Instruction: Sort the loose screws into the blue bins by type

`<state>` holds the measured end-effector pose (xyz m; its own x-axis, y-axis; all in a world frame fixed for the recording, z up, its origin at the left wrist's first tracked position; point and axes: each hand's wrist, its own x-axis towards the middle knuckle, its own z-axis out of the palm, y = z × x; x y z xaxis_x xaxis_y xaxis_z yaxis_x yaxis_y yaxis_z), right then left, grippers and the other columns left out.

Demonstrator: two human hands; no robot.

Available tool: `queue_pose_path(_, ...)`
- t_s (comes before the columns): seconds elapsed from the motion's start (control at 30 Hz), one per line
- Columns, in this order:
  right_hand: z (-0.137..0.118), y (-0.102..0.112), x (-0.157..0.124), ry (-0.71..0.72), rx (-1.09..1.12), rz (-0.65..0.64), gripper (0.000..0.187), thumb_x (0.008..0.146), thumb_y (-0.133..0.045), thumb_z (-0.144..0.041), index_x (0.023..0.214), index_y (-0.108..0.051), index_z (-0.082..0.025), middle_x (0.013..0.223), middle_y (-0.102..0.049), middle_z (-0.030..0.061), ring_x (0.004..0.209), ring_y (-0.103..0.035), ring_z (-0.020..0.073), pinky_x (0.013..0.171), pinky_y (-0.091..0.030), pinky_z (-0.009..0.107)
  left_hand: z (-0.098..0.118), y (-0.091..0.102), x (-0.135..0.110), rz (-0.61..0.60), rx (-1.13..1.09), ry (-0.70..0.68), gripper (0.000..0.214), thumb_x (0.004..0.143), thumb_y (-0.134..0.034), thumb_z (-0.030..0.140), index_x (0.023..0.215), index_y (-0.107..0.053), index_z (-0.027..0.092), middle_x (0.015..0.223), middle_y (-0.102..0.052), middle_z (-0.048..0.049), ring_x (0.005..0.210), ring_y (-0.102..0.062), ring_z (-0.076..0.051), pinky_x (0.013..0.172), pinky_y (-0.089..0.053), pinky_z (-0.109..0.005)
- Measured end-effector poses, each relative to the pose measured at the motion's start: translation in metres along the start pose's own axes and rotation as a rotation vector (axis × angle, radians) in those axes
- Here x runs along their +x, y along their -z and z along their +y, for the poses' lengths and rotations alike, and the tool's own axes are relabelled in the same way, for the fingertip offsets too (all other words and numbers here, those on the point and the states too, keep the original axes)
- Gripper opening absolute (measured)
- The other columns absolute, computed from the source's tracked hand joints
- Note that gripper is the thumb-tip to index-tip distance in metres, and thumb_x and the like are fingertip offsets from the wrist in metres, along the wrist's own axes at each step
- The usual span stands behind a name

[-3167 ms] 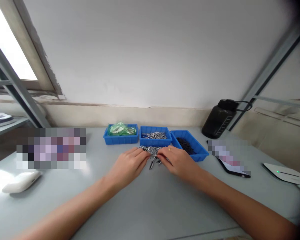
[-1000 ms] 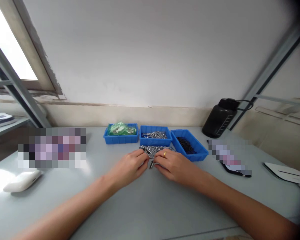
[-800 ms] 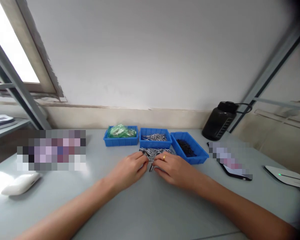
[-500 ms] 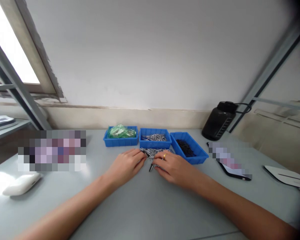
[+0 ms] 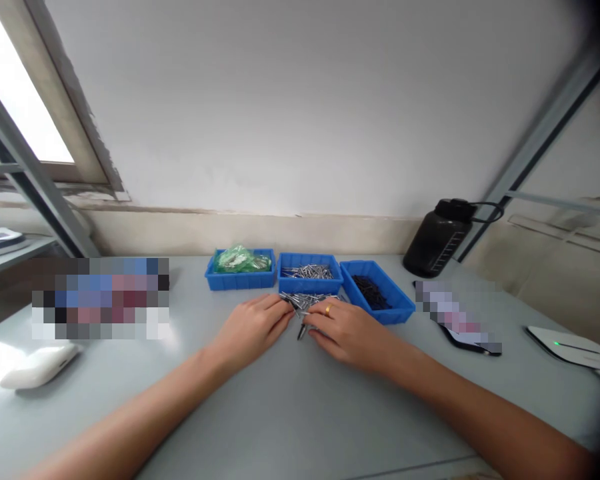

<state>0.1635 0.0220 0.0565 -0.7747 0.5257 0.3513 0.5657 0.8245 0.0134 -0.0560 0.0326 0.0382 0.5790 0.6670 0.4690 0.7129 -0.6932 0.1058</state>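
Note:
My left hand [image 5: 257,321] is closed in a pinch on a small black piece [image 5: 291,302], whose exact kind is too small to tell. Facing it, my right hand [image 5: 343,330], with a gold ring on one finger, pinches a thin silver metal pin [image 5: 303,313] that points toward the left fingertips. Below the pin, a short dark-and-silver piece [image 5: 301,331] shows beside the right fingers; whether it is held cannot be made out. Just beyond both hands lies a loose pile of silver metal pins [image 5: 313,299], partly hidden by the right hand.
Behind the pile stand a blue bin [image 5: 240,283] with a green plastic bag [image 5: 237,260], a blue bin [image 5: 310,285] of silver pins, and a blue bin [image 5: 397,312] of black pieces. A dark bottle [image 5: 437,240], a phone [image 5: 467,341] and white devices [image 5: 43,367] sit around.
The view has shifted slightly, so the bins sit a little higher in it. Both hands keep nearly the same pose, fingertips close together. A green light now shows on the white device at right.

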Motion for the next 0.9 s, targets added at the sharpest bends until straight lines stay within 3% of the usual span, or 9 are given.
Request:
queue_pose_path(0.63, 0.0013, 0.0009, -0.0005, 0.003, 0.054, -0.015, 0.019, 0.090, -0.046, -0.017, 0.102, -0.060, -0.017, 0.103, -0.061, 0.0081, 0.097, -0.056, 0.0191, 0.087, -0.046, 0.034, -0.0014, -0.0024, -0.0015, 0.000, 0.015, 0.007, 0.023, 0.096, -0.036, 0.026, 0.096, -0.059, 0.020, 0.085, -0.065, -0.0024, 0.078, -0.062, -0.018, 0.068, -0.049, -0.029)
queue_pose_path(0.9, 0.0003, 0.0041, -0.0003, -0.015, 0.076, -0.029, 0.018, 0.090, -0.046, -0.019, 0.101, -0.061, -0.018, 0.096, -0.062, 0.0068, 0.093, -0.056, 0.0177, 0.083, -0.046, 0.032, 0.0003, -0.0007, -0.0007, -0.030, 0.043, 0.126, 0.023, 0.095, -0.037, 0.029, 0.108, -0.053, 0.021, 0.098, -0.066, -0.0044, 0.090, -0.063, -0.021, 0.072, -0.051, -0.032)
